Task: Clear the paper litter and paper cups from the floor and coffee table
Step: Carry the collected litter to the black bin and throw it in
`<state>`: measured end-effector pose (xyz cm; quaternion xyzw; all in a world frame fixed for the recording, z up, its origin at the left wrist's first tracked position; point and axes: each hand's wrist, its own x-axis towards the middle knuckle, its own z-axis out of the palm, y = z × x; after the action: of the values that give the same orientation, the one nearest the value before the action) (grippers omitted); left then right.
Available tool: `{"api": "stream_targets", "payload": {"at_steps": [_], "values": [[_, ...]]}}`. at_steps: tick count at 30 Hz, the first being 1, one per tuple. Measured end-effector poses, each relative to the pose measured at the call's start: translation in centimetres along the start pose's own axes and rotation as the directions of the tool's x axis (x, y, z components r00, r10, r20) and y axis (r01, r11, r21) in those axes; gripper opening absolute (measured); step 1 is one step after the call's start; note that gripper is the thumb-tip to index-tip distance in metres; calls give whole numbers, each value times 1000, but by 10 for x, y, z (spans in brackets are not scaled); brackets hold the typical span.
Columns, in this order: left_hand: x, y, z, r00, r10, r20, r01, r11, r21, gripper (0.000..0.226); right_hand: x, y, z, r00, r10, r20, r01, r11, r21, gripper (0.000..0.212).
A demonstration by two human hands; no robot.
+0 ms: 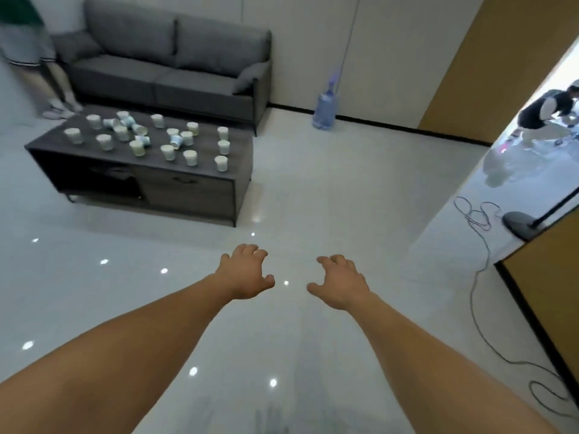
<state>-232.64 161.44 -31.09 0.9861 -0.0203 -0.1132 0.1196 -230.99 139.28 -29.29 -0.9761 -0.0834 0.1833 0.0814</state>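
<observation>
Two bare arms, left arm (131, 349), thick near the elbow, thin at the wrist, right arm (438, 349), the same shape, bare left hand (247, 270), bare right hand (340, 281), short round fingers (250, 248), smooth skin all the way from elbows to hands

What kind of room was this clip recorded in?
Probably an office lounge or waiting room. A grey sofa stands against the wall, with a dark coffee table in front of it covered in paper cups. A large water-cooler bottle sits on the glossy tiled floor.
</observation>
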Motion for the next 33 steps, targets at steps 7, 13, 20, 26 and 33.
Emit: {"api": "stream_targets", "payload": {"at_steps": [7, 13, 20, 26, 33], "values": [[-12, -210, -61, 936, -346, -60, 343, 938, -43, 70, 96, -209, 17, 943, -324, 74, 328, 943, -55, 74], [3, -319, -70, 856, -516, -4, 514, 853, -89, 71, 195, -326, 18, 874, -458, 163, 479, 867, -135, 74], [29, -441, -120, 702, -712, -21, 700, 695, -164, 68, 300, -474, 5, 731, -640, 235, 677, 722, -140, 75], [44, -542, -149, 607, -794, -31, 767, 596, -238, 67, 365, -603, 4, 603, -734, 311, 797, 554, -239, 75], [58, -708, -182, 542, -839, -38, 792, 526, -310, 68, 434, -763, 26, 591, -735, 331, 805, 518, -287, 73]]}}
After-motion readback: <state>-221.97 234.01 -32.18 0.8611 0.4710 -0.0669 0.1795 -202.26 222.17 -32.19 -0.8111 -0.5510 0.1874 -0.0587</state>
